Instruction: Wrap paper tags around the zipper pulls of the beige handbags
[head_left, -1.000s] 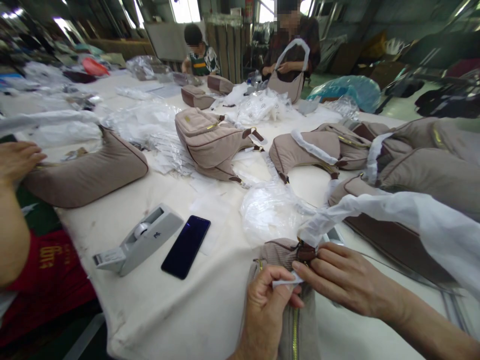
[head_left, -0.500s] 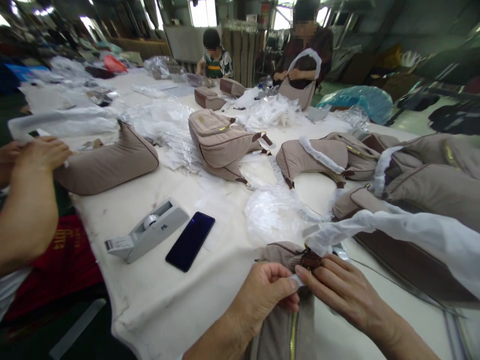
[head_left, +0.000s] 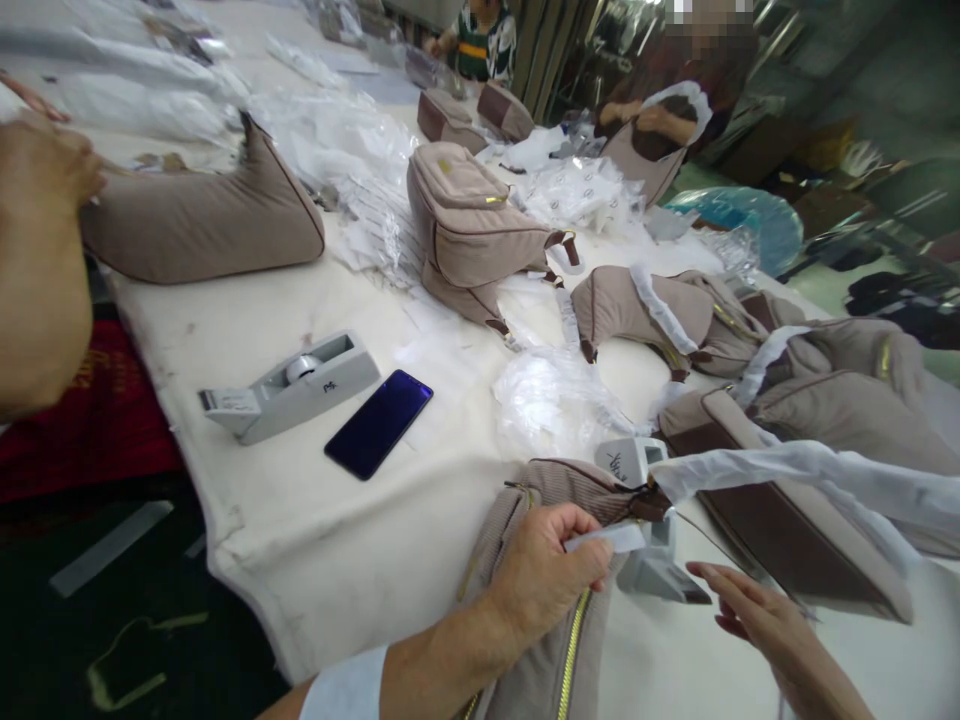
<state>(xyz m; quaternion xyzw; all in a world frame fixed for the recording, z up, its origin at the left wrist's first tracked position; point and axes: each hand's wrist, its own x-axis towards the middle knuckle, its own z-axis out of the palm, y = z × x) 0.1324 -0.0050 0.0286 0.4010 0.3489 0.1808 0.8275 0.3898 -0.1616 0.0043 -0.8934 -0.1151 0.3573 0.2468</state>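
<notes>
My left hand (head_left: 551, 560) pinches a thin white strip (head_left: 615, 540) between thumb and fingers. It is over a taupe handbag (head_left: 517, 520) with a brass zipper and a dark brown strap tab (head_left: 649, 503). White wrapping covers the strap (head_left: 787, 462), which runs off to the right. My right hand (head_left: 765, 620) is off the bag with its fingers stretched out, holding nothing visible. Just left of its fingertips stands a grey tape dispenser (head_left: 660, 575), partly hidden behind the bag and strap.
A second tape dispenser (head_left: 300, 385) and a phone (head_left: 380, 423) lie to the left. Taupe bags (head_left: 480, 235) and clear plastic wrap (head_left: 547, 400) spread across the table (head_left: 337, 560). At far left, a co-worker's arm (head_left: 41, 250) touches another bag (head_left: 210, 225). Other people work behind.
My right hand has let go near the strap tab and moved right and down, towards the dispenser. My left hand keeps the white strip. The view has tilted down.
</notes>
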